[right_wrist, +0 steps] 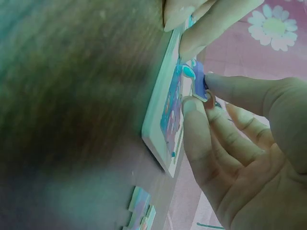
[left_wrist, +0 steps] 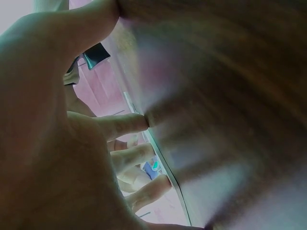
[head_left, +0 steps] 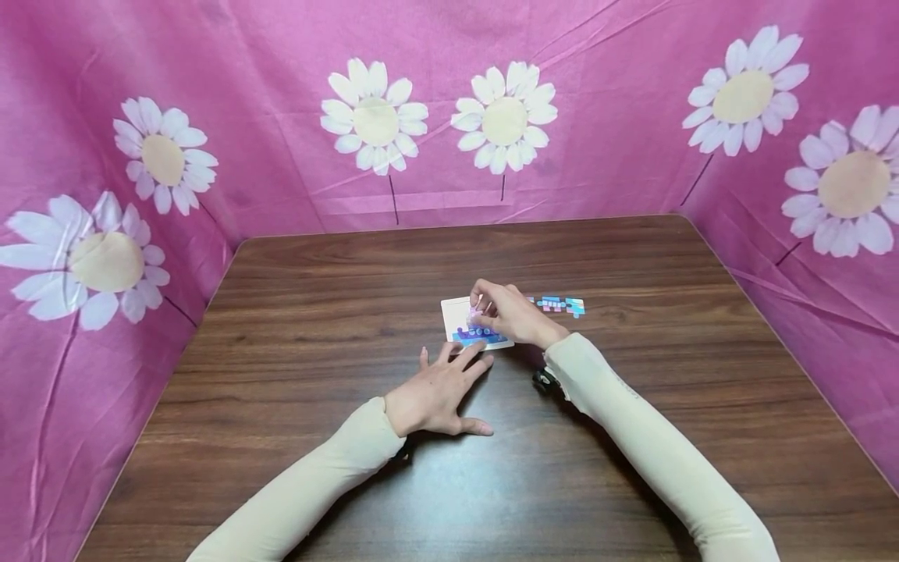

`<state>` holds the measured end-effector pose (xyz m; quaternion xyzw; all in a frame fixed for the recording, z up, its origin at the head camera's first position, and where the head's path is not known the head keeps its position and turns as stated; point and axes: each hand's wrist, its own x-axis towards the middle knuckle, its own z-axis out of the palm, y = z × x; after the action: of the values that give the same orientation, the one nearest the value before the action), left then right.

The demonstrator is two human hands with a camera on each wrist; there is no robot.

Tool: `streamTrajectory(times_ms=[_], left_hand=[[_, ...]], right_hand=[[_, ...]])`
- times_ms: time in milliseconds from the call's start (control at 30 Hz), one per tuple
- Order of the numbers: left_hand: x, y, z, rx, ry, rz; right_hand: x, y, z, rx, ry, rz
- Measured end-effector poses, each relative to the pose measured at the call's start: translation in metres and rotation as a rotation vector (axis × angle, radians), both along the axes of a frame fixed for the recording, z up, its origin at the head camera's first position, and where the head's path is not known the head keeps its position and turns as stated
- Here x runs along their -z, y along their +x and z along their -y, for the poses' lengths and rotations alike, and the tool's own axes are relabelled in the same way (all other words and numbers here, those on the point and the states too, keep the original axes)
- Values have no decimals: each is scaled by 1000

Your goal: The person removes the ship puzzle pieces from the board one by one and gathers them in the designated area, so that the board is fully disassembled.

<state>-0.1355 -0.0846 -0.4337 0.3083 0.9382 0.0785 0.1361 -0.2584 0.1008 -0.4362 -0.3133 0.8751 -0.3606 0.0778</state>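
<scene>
A small white-framed jigsaw board (head_left: 455,311) lies flat near the middle of the table, its lower part filled with a blue and purple picture. Over the board, my right hand (head_left: 518,314) pinches a purple-blue puzzle piece (right_wrist: 198,82) between thumb and fingers. The piece is tilted up at the picture's edge in the right wrist view. My left hand (head_left: 437,393) is spread palm down, with its fingertips on the board's near edge and the thumb out to the right. In the left wrist view, straight fingers (left_wrist: 125,125) reach the board's rim.
Several loose puzzle pieces (head_left: 552,304) lie on the wooden table (head_left: 337,312) to the right of the board, partly behind the right hand. A pink cloth (head_left: 435,191) with daisies hangs along the back and both sides.
</scene>
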Motion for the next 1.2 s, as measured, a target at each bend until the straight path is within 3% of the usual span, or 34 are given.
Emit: streamTrajectory(times_ms=[333, 767, 1200], left_hand=[[0, -1, 0, -4, 1, -1], [1, 0, 0, -10, 6, -10], [1, 5, 1, -7, 21, 11]], right_hand=[[1, 0, -13, 61, -42, 10], [-4, 2, -56, 169, -62, -17], [-5, 15, -98, 262, -86, 107]])
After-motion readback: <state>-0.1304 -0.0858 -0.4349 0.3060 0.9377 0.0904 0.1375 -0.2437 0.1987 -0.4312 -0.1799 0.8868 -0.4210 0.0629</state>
